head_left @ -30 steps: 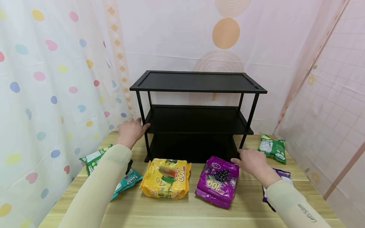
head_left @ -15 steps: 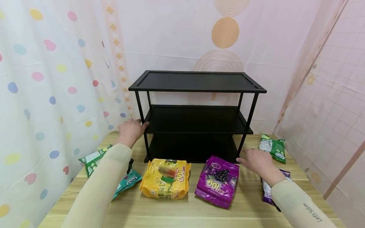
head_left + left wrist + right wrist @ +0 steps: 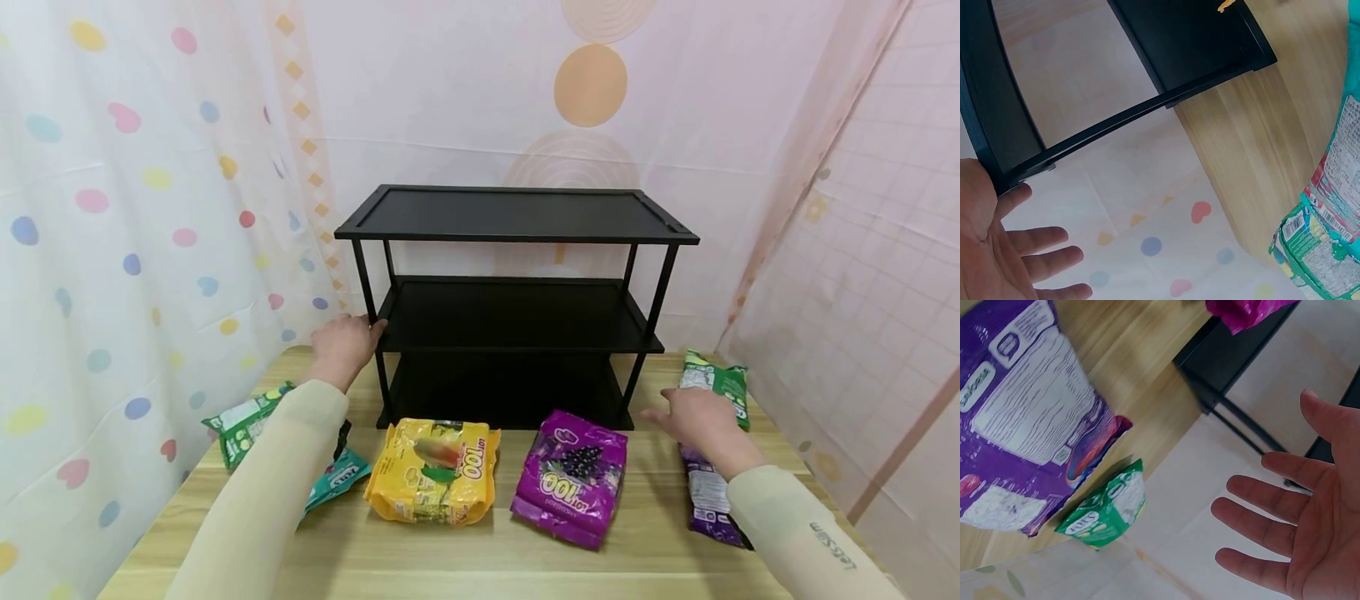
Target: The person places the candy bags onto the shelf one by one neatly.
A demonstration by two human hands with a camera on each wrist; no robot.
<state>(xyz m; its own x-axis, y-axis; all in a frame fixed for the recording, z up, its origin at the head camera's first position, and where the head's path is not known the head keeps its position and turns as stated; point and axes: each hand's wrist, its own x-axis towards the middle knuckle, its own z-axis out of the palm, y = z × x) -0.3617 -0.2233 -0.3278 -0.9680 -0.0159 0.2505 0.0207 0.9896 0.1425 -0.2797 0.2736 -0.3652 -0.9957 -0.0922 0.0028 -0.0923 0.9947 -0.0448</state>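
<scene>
A black three-tier shelf rack [image 3: 517,317] stands on the wooden table. My left hand [image 3: 343,346] rests at its left side, thumb on the middle shelf's edge; the left wrist view shows the other fingers [image 3: 1044,262] stretched out beside the shelf. To the right of the rack, my right hand [image 3: 705,421] hovers with fingers spread and nothing held. Nearest it lie a purple snack bag [image 3: 1029,406] and a green snack bag [image 3: 1110,509]. In front of the rack are a yellow candy package [image 3: 433,475] and a purple grape candy package [image 3: 572,479].
Under and beside my left forearm lie a green snack bag [image 3: 243,425] and a teal one [image 3: 337,479], both partly hidden. A dotted curtain [image 3: 150,208] closes the left side, a pale printed cloth [image 3: 450,100] the back.
My right hand has moved right, away from the rack's lower right post and over toward the green and purple snack bags. The left hand stays at the shelf's left edge.
</scene>
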